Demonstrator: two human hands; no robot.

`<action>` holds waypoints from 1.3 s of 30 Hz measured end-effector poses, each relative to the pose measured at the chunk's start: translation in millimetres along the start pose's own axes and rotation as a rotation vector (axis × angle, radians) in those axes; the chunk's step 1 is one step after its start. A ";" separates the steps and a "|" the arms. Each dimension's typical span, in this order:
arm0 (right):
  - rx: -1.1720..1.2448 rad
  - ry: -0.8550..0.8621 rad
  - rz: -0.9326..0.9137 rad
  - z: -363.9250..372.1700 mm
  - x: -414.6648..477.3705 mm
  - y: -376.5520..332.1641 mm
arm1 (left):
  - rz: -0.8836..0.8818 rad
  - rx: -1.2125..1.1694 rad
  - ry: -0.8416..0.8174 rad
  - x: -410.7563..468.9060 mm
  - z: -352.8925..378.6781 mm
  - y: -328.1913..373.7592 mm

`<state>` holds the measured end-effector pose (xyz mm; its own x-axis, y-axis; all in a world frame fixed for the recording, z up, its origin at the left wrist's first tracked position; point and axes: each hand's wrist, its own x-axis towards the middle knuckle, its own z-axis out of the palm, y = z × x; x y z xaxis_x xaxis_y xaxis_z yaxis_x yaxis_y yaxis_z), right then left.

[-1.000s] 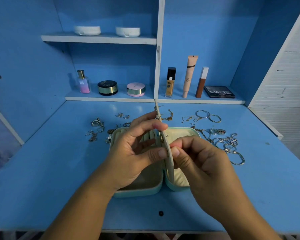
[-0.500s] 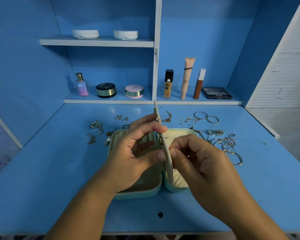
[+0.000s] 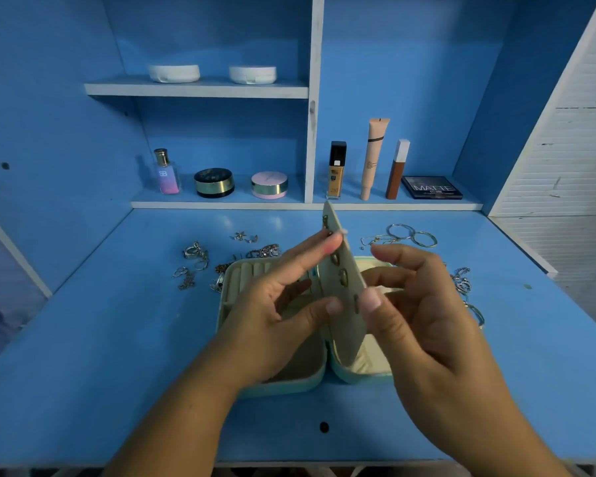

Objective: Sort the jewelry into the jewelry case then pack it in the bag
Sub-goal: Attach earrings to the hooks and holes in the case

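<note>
An open mint-green jewelry case [image 3: 283,383] lies on the blue desk in front of me. Its cream middle panel [image 3: 350,325] stands up from the spine, tilted to the right, with several earrings pinned on its left face. My left hand [image 3: 276,318] touches that face with the tips of its index finger and thumb. My right hand [image 3: 424,318] hovers just right of the panel with relaxed, spread fingers and holds nothing; its thumb tip is at the panel's upper edge. Loose rings [image 3: 195,253], hoops [image 3: 412,234] and chains [image 3: 461,284] lie around the case. No bag is in view.
Cosmetics line the low shelf behind: a perfume bottle [image 3: 167,172], two round compacts [image 3: 214,182], foundation tubes [image 3: 372,158] and a dark palette [image 3: 430,187]. Two white containers [image 3: 174,73] sit on the upper shelf. A white slatted wall [image 3: 572,160] bounds the right.
My right hand has let go of its pinch at the panel and opened its fingers, drawing slightly right. The panel now leans right, showing its earring face. My left hand has stayed put.
</note>
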<state>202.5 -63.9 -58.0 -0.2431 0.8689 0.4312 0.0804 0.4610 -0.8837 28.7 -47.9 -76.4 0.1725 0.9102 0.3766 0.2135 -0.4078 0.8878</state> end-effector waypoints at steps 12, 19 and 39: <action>-0.729 0.199 -0.020 -50.1 -18.0 46.6 | -0.073 0.565 0.053 19.1 -33.8 -1.0; -0.801 0.109 -0.073 -54.6 -28.8 69.8 | -0.344 0.936 0.106 66.1 -95.1 -32.6; -0.766 0.228 0.072 -51.8 -35.0 67.5 | -0.631 1.147 0.109 124.7 -84.3 -68.0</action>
<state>266.5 -53.9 -123.3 -0.0150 0.8783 0.4778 0.7498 0.3260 -0.5758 -45.4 99.5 -67.5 -0.3234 0.9450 0.0492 0.9284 0.3068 0.2098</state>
